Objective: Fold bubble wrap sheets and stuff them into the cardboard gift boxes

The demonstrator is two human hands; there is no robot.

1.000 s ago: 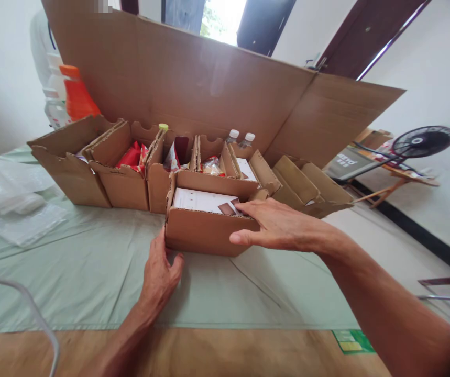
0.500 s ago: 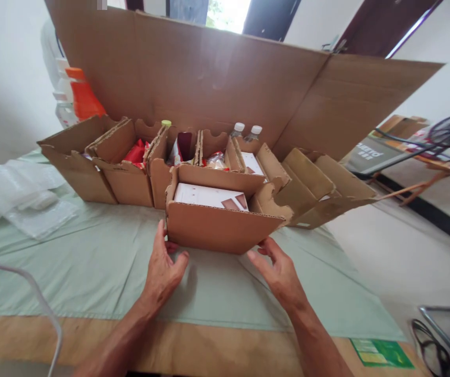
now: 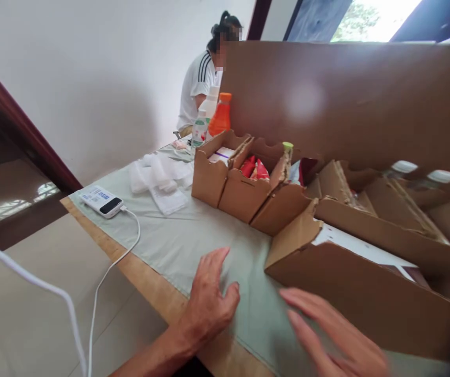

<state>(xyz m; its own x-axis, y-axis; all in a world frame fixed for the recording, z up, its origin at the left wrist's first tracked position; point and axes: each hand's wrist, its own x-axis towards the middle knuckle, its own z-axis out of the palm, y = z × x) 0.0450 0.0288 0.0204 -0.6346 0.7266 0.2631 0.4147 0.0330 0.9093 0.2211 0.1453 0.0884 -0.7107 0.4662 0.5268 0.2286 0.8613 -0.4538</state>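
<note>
My left hand (image 3: 212, 293) hovers over the green cloth, thumb and fingers apart, holding nothing. To its right, my right hand (image 3: 330, 332) is stretched out in front of the near cardboard box (image 3: 350, 285), its fingers apart and slightly blurred; whether it touches the box I cannot tell. That box stands crosswise before a row of others and has a white printed carton (image 3: 362, 246) inside. In the row, one cardboard bin (image 3: 244, 199) contains red packets (image 3: 254, 167), and the leftmost bin (image 3: 208, 180) contains a white item with a purple stripe.
Clear plastic wrap (image 3: 162, 180) lies left of the bins. A white power bank (image 3: 101, 201) with a cable rests at the table's left edge. An orange bottle (image 3: 220, 115) stands behind the bins, beside a tall cardboard panel (image 3: 311, 94). A person in a white shirt (image 3: 197, 84) sits beyond.
My view has swung left, bringing the power bank and the seated person into sight. My left hand has come away from the near box, which now appears farther right.
</note>
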